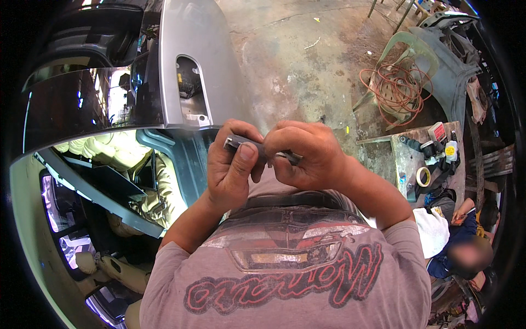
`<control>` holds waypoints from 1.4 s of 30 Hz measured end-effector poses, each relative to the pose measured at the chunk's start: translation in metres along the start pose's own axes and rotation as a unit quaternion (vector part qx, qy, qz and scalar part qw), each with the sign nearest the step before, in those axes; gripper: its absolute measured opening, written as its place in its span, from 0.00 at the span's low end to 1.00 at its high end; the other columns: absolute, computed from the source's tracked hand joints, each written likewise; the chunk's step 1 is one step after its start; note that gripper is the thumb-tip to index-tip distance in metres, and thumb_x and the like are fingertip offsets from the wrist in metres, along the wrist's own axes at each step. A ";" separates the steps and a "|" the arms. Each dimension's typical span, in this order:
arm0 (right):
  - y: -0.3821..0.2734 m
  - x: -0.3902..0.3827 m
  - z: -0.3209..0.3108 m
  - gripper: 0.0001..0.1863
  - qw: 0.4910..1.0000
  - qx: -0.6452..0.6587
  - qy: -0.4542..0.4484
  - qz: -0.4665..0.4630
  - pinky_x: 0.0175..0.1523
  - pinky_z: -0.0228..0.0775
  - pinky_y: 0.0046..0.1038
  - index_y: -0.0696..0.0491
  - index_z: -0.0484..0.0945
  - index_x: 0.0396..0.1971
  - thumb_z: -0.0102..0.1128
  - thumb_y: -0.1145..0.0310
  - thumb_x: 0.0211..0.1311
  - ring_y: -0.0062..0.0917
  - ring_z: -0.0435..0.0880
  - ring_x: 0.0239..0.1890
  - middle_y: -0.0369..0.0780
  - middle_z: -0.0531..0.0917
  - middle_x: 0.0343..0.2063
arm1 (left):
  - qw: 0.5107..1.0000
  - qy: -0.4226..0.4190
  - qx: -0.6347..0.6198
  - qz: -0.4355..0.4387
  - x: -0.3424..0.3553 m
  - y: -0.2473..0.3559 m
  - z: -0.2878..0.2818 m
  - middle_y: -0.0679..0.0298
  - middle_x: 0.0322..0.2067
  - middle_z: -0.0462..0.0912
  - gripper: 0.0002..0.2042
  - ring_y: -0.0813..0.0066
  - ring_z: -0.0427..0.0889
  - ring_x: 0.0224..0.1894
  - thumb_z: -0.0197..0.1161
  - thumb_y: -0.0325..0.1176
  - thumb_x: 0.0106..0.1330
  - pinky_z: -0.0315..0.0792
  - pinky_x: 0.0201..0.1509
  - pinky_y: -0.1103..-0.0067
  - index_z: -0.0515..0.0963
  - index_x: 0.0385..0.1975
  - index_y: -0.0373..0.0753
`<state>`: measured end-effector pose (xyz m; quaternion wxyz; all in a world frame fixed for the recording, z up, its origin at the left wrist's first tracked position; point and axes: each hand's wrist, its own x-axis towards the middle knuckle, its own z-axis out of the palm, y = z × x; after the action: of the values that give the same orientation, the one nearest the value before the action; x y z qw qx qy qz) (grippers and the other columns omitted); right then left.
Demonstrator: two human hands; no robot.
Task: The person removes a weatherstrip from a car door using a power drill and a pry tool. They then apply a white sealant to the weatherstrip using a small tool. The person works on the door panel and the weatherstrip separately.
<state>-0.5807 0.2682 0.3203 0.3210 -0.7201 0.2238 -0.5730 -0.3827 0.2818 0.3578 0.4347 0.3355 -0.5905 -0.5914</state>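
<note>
Concrete floor — dark piece between fingers

Left hand pinches dark piece; right hand, thin piece; silver panel far left, coiled hose far right.

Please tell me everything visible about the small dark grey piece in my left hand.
The small dark grey piece looks narrow and matte, with a paler left end; material unclear. It lies roughly sideways in front of you, pinched in the left hand, thumb across it. Fingers hide much of it; whether the thin strip in the right hand belongs to it is unclear.
</note>
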 end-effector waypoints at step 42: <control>-0.014 0.001 -0.005 0.10 0.894 0.175 -0.119 0.396 0.46 0.75 0.25 0.61 0.79 0.38 0.61 0.76 0.57 0.17 0.81 0.38 0.37 0.84 0.32 | 0.950 -0.069 0.294 0.075 -0.016 -0.009 -0.021 0.63 0.31 0.85 0.13 0.73 0.87 0.27 0.70 0.37 0.74 0.77 0.32 0.78 0.78 0.48 0.36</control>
<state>-0.5862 0.2760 0.3314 0.6664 -0.5669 0.3464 -0.3384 -0.3586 0.2875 0.3451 0.3184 0.3618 -0.7900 -0.3790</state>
